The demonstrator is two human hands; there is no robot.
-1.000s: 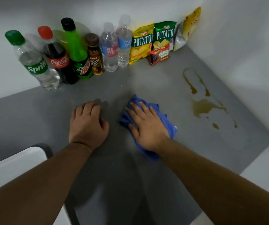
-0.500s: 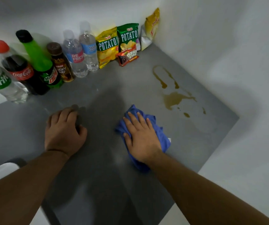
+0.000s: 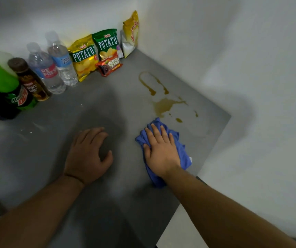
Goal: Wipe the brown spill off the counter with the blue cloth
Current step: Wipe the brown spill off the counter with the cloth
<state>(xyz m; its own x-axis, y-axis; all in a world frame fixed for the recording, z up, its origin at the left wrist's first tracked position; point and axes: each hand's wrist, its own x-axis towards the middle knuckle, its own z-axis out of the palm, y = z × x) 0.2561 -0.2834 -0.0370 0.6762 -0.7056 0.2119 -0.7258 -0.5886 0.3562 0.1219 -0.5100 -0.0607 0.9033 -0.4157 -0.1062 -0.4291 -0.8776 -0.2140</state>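
One blue cloth (image 3: 183, 154) lies bunched under my right hand (image 3: 161, 151), just on the near side of the brown spill (image 3: 163, 105), its far tip close to the nearest drops but not on them. I press it with flat, straight fingers, I judge so that it slides as a pad into the puddle. Left of the spill and well apart from it, my left hand (image 3: 88, 154) rests on the grey counter (image 3: 54, 149), fingers loosely bent, grasping nothing, likely as a brace. Beyond the spill, along the wall, stand two Oishi "POTATO" bags (image 3: 83, 58), a "Fudgee Barr" pack (image 3: 109, 66), a "REFRESH" water bottle (image 3: 45, 70), a "Lucky Day" bottle (image 3: 31, 83) and a Mountain Dew bottle (image 3: 18, 99), all seemingly outside the wiping path.
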